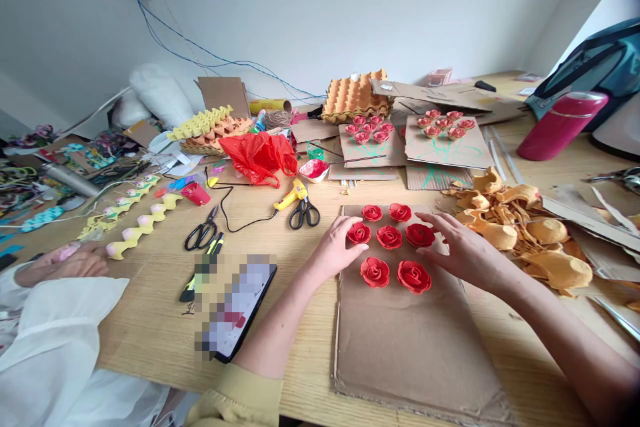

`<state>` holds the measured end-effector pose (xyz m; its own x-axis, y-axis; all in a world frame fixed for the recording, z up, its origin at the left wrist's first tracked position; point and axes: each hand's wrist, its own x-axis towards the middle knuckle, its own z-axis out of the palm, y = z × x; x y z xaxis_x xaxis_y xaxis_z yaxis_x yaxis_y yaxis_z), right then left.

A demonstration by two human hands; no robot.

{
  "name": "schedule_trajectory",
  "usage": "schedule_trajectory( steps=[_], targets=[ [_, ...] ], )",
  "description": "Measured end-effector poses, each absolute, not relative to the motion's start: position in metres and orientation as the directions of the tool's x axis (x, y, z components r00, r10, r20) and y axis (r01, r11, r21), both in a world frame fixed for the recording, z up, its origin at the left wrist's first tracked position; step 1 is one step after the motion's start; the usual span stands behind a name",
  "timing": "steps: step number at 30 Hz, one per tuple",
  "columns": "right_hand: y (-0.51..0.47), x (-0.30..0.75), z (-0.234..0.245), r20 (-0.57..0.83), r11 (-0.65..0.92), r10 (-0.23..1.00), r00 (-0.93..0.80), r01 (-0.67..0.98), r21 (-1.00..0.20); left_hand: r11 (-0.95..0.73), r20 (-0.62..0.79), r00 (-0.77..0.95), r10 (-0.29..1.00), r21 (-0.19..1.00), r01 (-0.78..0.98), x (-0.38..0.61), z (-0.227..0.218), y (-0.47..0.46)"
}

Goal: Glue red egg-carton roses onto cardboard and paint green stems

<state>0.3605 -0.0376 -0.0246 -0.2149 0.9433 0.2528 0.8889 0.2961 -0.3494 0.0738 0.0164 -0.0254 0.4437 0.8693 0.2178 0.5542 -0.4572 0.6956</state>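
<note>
Several red paper roses lie grouped on the upper part of a brown cardboard sheet on the wooden table. My left hand rests at the left side of the group, its fingertips touching the leftmost rose, fingers slightly curved and apart. My right hand lies at the right side, fingers stretched toward the rose in the middle row. Neither hand holds anything.
Black scissors and a yellow glue gun lie behind my left hand; a phone lies at front left. Orange egg-carton scraps pile up right. Another person's hand and white sleeve sit at far left. Egg trays and a red bag stand behind.
</note>
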Motion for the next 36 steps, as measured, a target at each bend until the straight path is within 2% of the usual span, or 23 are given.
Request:
schedule_trajectory(
  steps=[5, 9, 16, 22, 26, 32, 36],
  targets=[
    [-0.057, 0.356, 0.001, 0.368, 0.332, 0.907, -0.205, 0.885, -0.326, -0.477, 0.232, 0.457, 0.859, 0.690, 0.545, 0.066, 0.004, -0.010],
    [-0.079, 0.341, 0.007, 0.304, 0.428, 0.891, -0.337, 0.846, -0.317, -0.522, 0.154, 0.579, 0.800, 0.655, 0.546, 0.069, 0.012, -0.039],
    [-0.086, 0.330, -0.019, 0.221, 0.498, 0.864, -0.452, 0.831, -0.247, -0.544, 0.089, 0.626, 0.775, 0.597, 0.590, 0.078, -0.006, -0.049],
    [-0.081, 0.331, -0.026, 0.229, 0.518, 0.853, -0.469, 0.814, -0.263, -0.542, 0.136, 0.613, 0.778, 0.639, 0.546, 0.084, -0.010, -0.049],
    [-0.079, 0.331, -0.025, 0.285, 0.526, 0.842, -0.458, 0.815, -0.244, -0.550, 0.173, 0.589, 0.790, 0.623, 0.556, 0.087, -0.013, -0.048],
    [-0.080, 0.331, -0.023, 0.291, 0.517, 0.843, -0.452, 0.831, -0.207, -0.573, 0.196, 0.593, 0.781, 0.604, 0.554, 0.089, -0.014, -0.049],
    [-0.080, 0.334, -0.016, 0.308, 0.490, 0.855, -0.417, 0.843, -0.220, -0.591, 0.290, 0.543, 0.788, 0.604, 0.535, 0.082, -0.009, -0.045]
  ],
)
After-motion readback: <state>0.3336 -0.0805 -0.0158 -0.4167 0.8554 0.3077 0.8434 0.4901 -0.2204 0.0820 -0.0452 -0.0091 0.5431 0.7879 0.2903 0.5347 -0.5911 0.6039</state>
